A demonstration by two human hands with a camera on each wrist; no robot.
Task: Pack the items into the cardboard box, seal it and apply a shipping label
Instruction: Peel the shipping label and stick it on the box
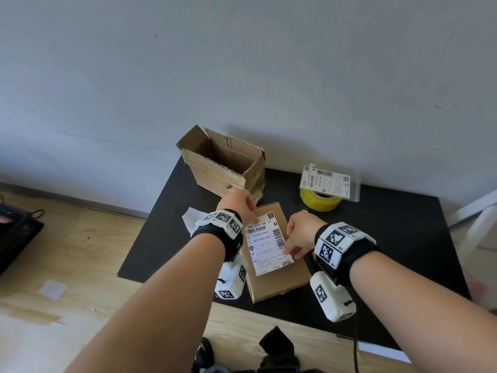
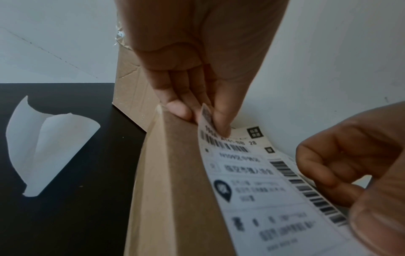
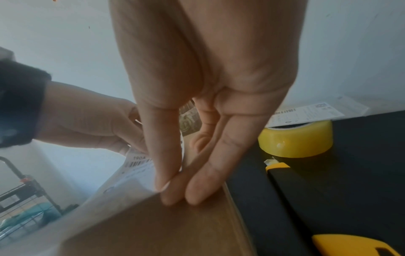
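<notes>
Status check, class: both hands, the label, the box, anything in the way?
Left hand pinches shipping label top corner; right hand pinches its lower right edge. Label over closed box, partly lifted. Nothing in the way.

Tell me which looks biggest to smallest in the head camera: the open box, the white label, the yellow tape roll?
1. Open cardboard box, biggest.
2. Shipping label, held by both hands over the flat box.
3. Yellow tape roll, smallest, though another label sheet hides part of it and it sits farther away.

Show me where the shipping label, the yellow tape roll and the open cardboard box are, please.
shipping label (image 1: 266, 244), head view, on its printed middle.
yellow tape roll (image 1: 320, 201), head view, on its outer side wall.
open cardboard box (image 1: 215, 175), head view, on its front wall.
</notes>
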